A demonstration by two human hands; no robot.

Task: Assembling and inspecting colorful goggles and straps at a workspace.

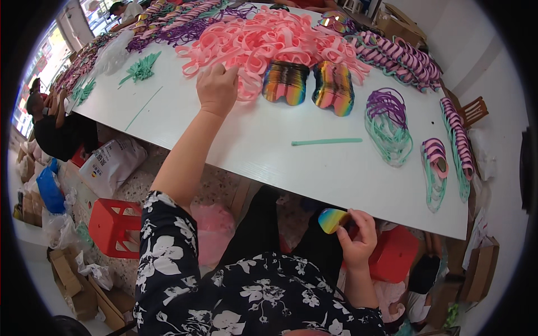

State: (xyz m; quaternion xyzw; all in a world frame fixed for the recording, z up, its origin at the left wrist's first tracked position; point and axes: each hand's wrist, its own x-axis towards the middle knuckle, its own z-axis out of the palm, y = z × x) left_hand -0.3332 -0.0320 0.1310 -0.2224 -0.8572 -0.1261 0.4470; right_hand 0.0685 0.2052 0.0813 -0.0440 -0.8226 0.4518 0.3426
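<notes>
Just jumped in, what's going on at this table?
The right hand holds a rainbow lens just off the near edge of the white table. The left hand is at the pile of pink loops; whether it grips one is unclear. Two lens stacks sit beside the pile, and a green strip lies nearer the person.

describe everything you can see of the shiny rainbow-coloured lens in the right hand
The shiny rainbow-coloured lens is a small, thin-looking piece with a rounded left end and a smooth, mirror-like face, probably plastic. Bands of blue-green, yellow and orange run across it. It is held off the table, just in front of the near edge of the white tabletop. The bare right hand pinches its right end; that grip hides part of it, so its full outline cannot be told. Nothing else visibly touches it.
</notes>
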